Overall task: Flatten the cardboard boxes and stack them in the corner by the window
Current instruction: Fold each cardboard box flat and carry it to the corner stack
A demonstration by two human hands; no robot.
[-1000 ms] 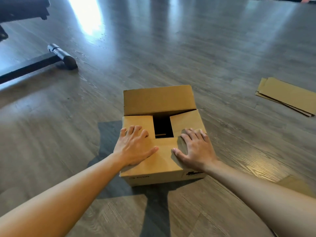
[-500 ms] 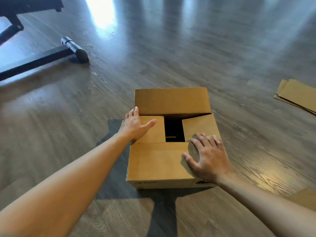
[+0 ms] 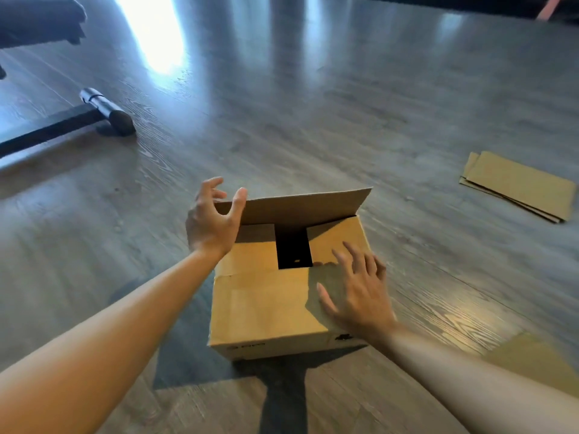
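Observation:
A brown cardboard box stands on the wooden floor in front of me. Its near flap and two side flaps lie folded down, leaving a dark gap in the middle. The far flap stands raised. My left hand hovers at the left end of the raised flap with fingers spread and curved, thumb close to the flap's edge, holding nothing. My right hand rests flat with spread fingers on the box top at its right side.
A stack of flattened cardboard lies on the floor at the right. Another cardboard piece shows at the lower right. A black frame leg with a roller end and dark furniture stand at the upper left.
My left hand lifted off the box top and moved up to the far flap's left end. My right hand stayed on the right side of the top.

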